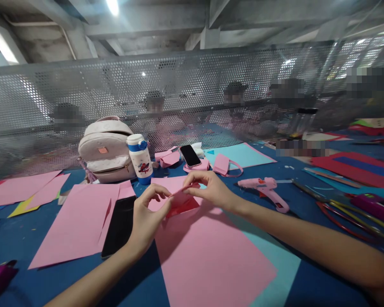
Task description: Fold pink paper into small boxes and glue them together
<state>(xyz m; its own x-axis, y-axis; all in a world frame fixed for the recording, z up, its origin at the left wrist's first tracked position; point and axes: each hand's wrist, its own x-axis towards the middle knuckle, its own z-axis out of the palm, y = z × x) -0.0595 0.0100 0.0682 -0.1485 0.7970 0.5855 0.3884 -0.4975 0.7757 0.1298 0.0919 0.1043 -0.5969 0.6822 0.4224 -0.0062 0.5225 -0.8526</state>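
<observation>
Between my two hands is a small folded piece of pink and red paper (183, 205), raised a little over a large pink sheet (217, 260). My left hand (150, 213) pinches its left edge between thumb and fingers. At the upper right edge, my right hand (208, 187) is closed on the same piece. Under the pink sheet lies a light blue sheet (275, 264), showing along the right side. A black tablet or phone (120, 230) lies just left of my left hand. To the right of my right hand rests a pink glue gun (264, 187).
Behind my hands stand a pale backpack (107, 149) and a white and blue bottle (141, 160). A phone (190, 155) leans on small pink paper pieces. Scissors (355, 221) lie at right, pink sheets (73, 221) at left. People sit beyond a perforated metal screen (192, 81).
</observation>
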